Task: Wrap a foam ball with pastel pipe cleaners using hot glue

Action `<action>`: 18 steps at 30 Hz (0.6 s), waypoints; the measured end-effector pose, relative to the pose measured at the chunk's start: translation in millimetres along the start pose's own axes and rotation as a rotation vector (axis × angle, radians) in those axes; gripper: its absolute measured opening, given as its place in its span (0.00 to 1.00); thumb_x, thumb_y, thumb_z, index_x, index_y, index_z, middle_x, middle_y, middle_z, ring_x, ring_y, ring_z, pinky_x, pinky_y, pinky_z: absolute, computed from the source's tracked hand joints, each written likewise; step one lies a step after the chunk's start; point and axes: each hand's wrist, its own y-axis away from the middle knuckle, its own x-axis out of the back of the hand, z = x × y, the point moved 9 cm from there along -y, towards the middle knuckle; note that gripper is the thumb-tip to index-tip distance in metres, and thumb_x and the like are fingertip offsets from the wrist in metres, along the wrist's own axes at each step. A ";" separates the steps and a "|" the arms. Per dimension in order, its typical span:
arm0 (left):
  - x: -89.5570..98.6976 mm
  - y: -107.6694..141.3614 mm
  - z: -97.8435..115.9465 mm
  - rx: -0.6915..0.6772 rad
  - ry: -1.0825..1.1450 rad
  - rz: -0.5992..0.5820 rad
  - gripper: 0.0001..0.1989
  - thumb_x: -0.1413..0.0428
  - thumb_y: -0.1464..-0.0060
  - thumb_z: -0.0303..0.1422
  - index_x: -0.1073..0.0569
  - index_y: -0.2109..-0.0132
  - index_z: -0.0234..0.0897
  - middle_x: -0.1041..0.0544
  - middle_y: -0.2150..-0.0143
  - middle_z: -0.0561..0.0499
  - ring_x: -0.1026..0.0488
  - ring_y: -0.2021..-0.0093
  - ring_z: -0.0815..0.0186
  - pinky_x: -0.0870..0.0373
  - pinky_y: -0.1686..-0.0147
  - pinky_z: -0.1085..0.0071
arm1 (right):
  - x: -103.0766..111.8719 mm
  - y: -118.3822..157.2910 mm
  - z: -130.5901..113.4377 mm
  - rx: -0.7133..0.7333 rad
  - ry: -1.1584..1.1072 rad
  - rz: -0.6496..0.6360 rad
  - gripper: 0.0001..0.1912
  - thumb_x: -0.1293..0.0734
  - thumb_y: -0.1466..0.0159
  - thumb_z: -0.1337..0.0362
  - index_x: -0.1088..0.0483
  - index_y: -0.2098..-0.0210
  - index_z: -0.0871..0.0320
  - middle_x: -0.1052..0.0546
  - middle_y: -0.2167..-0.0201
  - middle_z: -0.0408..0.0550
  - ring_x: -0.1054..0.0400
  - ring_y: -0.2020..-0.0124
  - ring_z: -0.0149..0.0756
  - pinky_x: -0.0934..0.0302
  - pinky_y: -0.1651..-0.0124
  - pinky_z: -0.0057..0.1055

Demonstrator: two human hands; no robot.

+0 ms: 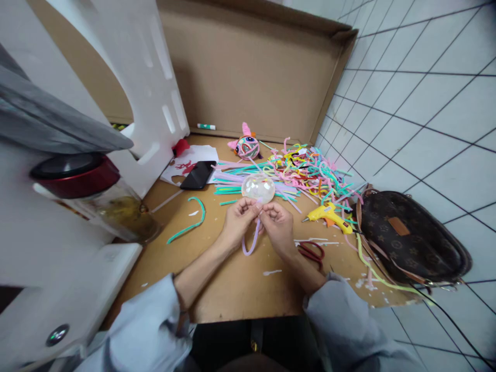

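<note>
At the middle of the table, my left hand (240,219) and my right hand (278,227) meet with fingertips pinched together. Between them is a lilac pipe cleaner (251,251), and its free part curves down in a loop below my fingers. Just beyond the fingertips sits a clear, shiny ball (257,185), like a small balloon, its near edge touching or close to my fingers. Lilac and teal pipe cleaners (228,178) lie straight in a bunch behind it. A finished-looking pink ball figure with eyes (247,147) stands farther back.
A tangled heap of coloured pipe cleaners (313,173) spreads at the right back. Nearby are a yellow glue gun (329,216), dark red scissors (312,252) and a brown bag (414,235). Leftward are a phone (198,175), a bent teal pipe cleaner (194,226) and a glass bottle (120,206).
</note>
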 end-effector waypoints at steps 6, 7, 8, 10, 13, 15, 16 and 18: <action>2.1 0.0 1.8 -0.001 -0.048 0.023 0.19 0.32 0.58 0.44 0.28 0.70 0.34 0.28 0.80 0.57 0.35 0.81 0.74 0.37 0.79 0.77 | 0.6 0.1 0.9 0.016 0.028 0.000 0.11 0.31 0.48 0.56 0.33 0.75 0.57 0.28 0.84 0.37 0.36 0.87 0.24 0.39 0.84 0.21; 2.3 0.1 2.9 -0.004 -0.063 0.027 0.19 0.32 0.58 0.44 0.28 0.70 0.34 0.28 0.80 0.57 0.35 0.81 0.74 0.37 0.79 0.78 | 0.7 0.2 1.1 0.015 0.032 -0.002 0.11 0.31 0.48 0.56 0.33 0.75 0.57 0.28 0.84 0.37 0.36 0.87 0.24 0.39 0.84 0.21; 2.4 0.2 3.9 -0.006 -0.075 0.030 0.19 0.32 0.58 0.44 0.28 0.71 0.34 0.29 0.80 0.57 0.35 0.80 0.74 0.37 0.78 0.77 | 0.7 0.2 1.3 0.013 0.037 -0.004 0.11 0.31 0.48 0.56 0.33 0.75 0.57 0.28 0.84 0.37 0.36 0.87 0.24 0.39 0.83 0.21; 2.5 0.3 5.6 -0.004 -0.093 0.036 0.19 0.32 0.58 0.44 0.28 0.71 0.34 0.29 0.80 0.57 0.35 0.80 0.75 0.37 0.77 0.77 | 0.8 0.3 1.0 0.013 0.047 -0.007 0.11 0.31 0.49 0.56 0.33 0.75 0.57 0.28 0.84 0.37 0.37 0.87 0.25 0.40 0.83 0.21; 2.3 0.0 7.8 -0.007 -0.117 0.039 0.19 0.32 0.59 0.44 0.28 0.72 0.33 0.29 0.80 0.57 0.35 0.79 0.74 0.38 0.76 0.77 | 1.5 -0.1 -0.5 0.020 0.069 -0.003 0.10 0.31 0.49 0.57 0.33 0.75 0.57 0.28 0.83 0.37 0.38 0.86 0.24 0.41 0.83 0.22; 2.0 -0.6 8.9 -0.012 -0.131 0.037 0.19 0.33 0.59 0.44 0.28 0.72 0.33 0.29 0.80 0.57 0.35 0.79 0.74 0.38 0.75 0.77 | 2.3 -0.8 -1.9 0.024 0.083 -0.003 0.10 0.32 0.49 0.57 0.33 0.75 0.57 0.28 0.83 0.38 0.38 0.85 0.25 0.42 0.82 0.22; 2.2 -0.9 9.3 -0.015 -0.132 0.038 0.19 0.33 0.59 0.44 0.28 0.72 0.34 0.29 0.80 0.57 0.36 0.79 0.75 0.38 0.75 0.77 | 2.5 -1.2 -2.7 0.027 0.090 -0.007 0.09 0.32 0.50 0.58 0.33 0.75 0.57 0.28 0.83 0.38 0.38 0.84 0.25 0.42 0.81 0.22; 2.8 -1.5 9.9 -0.021 -0.132 0.045 0.18 0.33 0.60 0.44 0.28 0.72 0.34 0.30 0.80 0.58 0.37 0.79 0.75 0.39 0.75 0.77 | 2.5 -2.2 -4.7 0.034 0.107 -0.027 0.09 0.31 0.50 0.58 0.33 0.75 0.57 0.28 0.82 0.39 0.37 0.82 0.26 0.42 0.79 0.23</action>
